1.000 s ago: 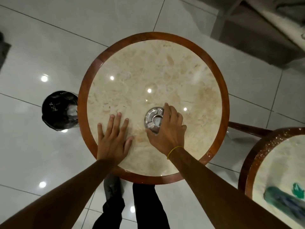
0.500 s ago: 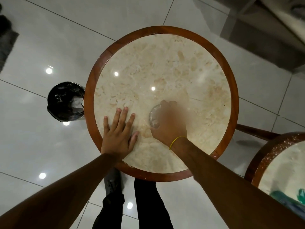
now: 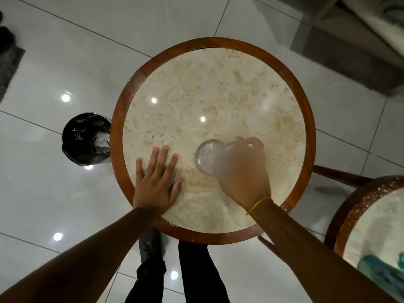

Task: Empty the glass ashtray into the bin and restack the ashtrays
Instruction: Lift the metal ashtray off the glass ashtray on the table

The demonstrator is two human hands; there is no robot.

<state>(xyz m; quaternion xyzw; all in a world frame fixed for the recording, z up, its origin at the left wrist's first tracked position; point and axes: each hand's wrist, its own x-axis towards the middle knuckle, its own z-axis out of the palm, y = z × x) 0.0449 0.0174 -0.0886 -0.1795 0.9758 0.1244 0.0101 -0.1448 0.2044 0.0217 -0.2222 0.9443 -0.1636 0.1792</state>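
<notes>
A round glass ashtray sits on a round marble-topped table, a little toward the person's side of centre. It is circular, so it has no long axis. Whether a second ashtray lies beneath it cannot be told; the area is blurred by motion.

The right hand covers the ashtray's right side, its fingers curled over the far right rim and seemingly touching it; the blur hides whether they actually pinch the glass. This hand is by far the nearer of the two.

The left hand lies flat on the marble to the ashtray's left, palm down, fingers spread, apart from the glass.

Further left, on the floor just beside the table's wooden rim, stands an open bin with a dark liner. It is left of the ashtray, beyond the flat hand. The tabletop is otherwise bare, so a lift and carry leftward probably meets only that hand and the rim.
</notes>
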